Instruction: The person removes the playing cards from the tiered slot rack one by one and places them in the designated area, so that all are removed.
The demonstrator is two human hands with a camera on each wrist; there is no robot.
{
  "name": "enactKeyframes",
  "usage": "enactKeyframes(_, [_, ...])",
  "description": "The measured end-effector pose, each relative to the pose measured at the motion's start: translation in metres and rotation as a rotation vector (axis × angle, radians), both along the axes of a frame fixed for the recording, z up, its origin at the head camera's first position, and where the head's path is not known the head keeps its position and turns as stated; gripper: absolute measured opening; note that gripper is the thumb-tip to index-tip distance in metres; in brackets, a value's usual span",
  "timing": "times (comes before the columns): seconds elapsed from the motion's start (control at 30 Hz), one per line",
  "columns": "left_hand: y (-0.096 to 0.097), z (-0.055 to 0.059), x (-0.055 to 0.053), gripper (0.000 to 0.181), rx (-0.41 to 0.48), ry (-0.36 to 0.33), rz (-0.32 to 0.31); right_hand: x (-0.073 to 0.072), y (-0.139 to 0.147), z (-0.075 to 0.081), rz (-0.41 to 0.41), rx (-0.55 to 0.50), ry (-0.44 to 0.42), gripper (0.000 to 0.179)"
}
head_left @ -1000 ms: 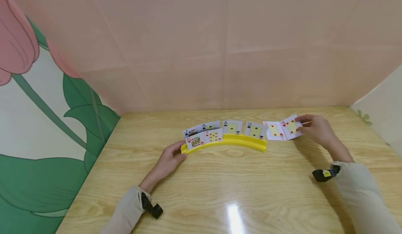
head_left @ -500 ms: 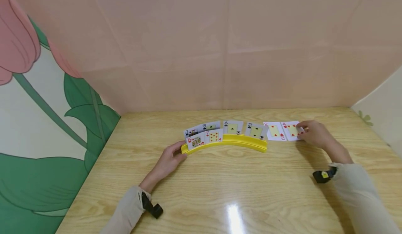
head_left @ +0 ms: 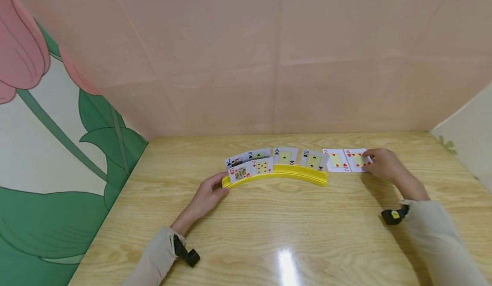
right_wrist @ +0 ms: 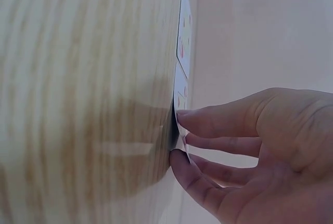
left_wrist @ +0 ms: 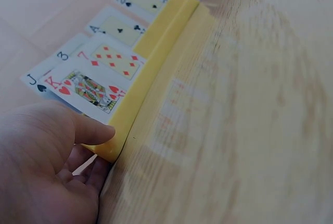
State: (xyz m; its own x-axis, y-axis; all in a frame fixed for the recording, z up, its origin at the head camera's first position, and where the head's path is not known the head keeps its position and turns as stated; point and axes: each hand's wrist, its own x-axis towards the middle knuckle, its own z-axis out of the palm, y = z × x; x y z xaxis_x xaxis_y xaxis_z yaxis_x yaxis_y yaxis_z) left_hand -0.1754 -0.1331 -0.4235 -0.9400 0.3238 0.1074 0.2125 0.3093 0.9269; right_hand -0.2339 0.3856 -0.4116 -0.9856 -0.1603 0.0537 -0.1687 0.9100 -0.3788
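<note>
My left hand [head_left: 206,197] grips the left end of a curved yellow card holder [head_left: 297,173]; in the left wrist view its thumb [left_wrist: 93,130] lies on the front of that end. Standing in the holder are the king of hearts [head_left: 239,173] and seven of diamonds [head_left: 262,167] in front, with the jack [head_left: 230,162], three [head_left: 258,154], ace [head_left: 285,155] and two of spades [head_left: 313,161] behind. On the right, my right hand [head_left: 389,166] pinches the right edge of the four of hearts [head_left: 355,160]. The right wrist view shows that card's edge [right_wrist: 181,140] slightly raised between thumb and fingers.
The two of hearts [head_left: 334,161] lies face up between the holder and the four of hearts. A wooden table [head_left: 246,226] carries everything, with a pink covered wall [head_left: 215,64] behind and a flower-patterned panel [head_left: 57,149] at left.
The four of hearts, tilted up a second ago, has come down nearly flat beside the two of hearts, with my right hand lowering along with it. My left hand stays on the holder.
</note>
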Motion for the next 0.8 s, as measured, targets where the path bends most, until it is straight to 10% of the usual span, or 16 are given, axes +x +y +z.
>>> enactKeyframes(0.6, [0.000,0.002,0.001,0.043,0.002,-0.016,-0.003,0.002,0.000,0.002,-0.003,-0.009,-0.051,0.044])
enactKeyframes(0.8, [-0.003,-0.023,-0.012,0.044,-0.012,-0.020,0.017,0.004,-0.001,0.003,-0.012,-0.006,-0.059,0.044])
